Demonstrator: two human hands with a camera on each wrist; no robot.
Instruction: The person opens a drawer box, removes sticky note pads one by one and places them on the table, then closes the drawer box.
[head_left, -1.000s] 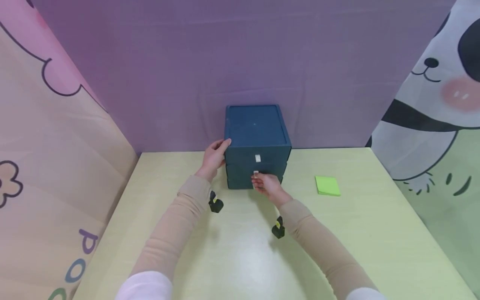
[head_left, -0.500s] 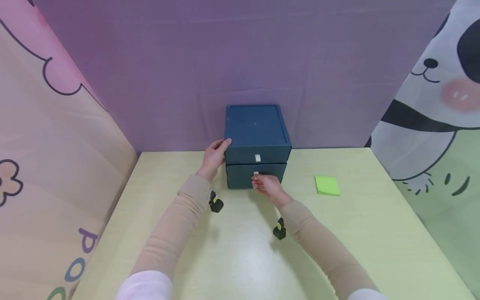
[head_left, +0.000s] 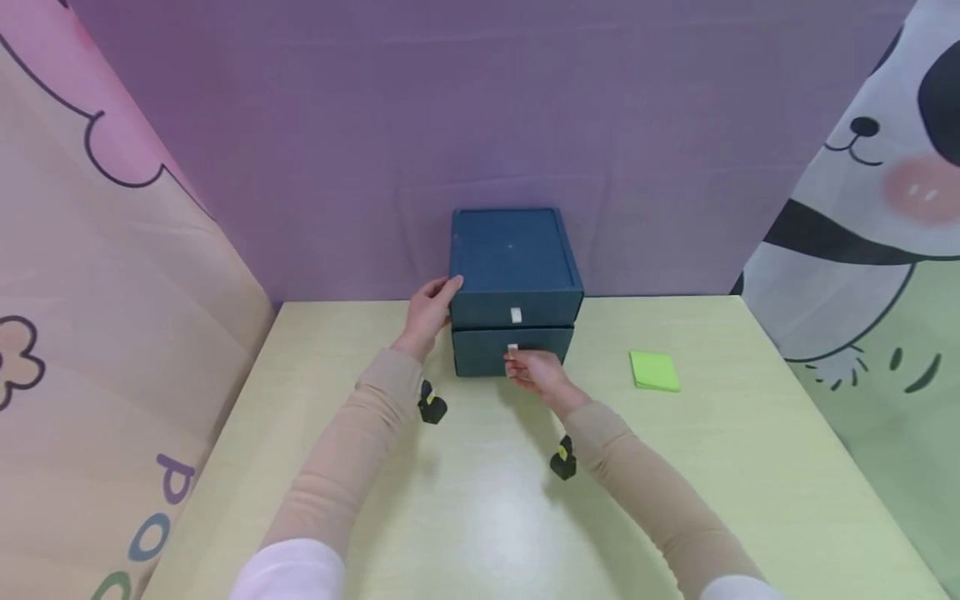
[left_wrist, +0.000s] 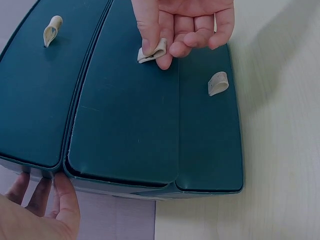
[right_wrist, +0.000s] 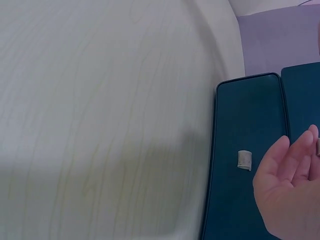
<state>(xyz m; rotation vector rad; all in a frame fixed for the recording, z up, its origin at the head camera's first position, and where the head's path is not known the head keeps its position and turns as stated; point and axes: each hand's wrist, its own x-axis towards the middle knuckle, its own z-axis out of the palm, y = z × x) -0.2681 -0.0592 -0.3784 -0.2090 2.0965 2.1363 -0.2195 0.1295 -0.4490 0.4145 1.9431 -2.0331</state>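
Observation:
A dark blue-green drawer cabinet (head_left: 510,246) stands at the back of the table. My right hand (head_left: 536,369) pinches the pale loop pull (left_wrist: 152,51) of the middle drawer (left_wrist: 125,115) between thumb and index finger, the other fingers loosely curled. In the left wrist view that drawer's front stands slightly proud of the top drawer (left_wrist: 35,100) and bottom drawer (left_wrist: 210,145), each with its own loop pull. My left hand (head_left: 427,312) presses against the cabinet's left side with fingers extended, near the front top edge. In the right wrist view the bottom drawer's loop pull (right_wrist: 244,159) is beside my right hand.
A stack of lime-green sticky notes (head_left: 655,371) lies on the pale wooden table (head_left: 480,517), right of the cabinet. A purple backdrop (head_left: 337,150) rises close behind it. Printed cloths hang at both sides. Small black devices hang below each wrist.
The middle drawer has come slightly forward, and a dark gap shows beneath the top drawer front. The right hand has shifted slightly towards the person with the loop pull; the left hand stays put.

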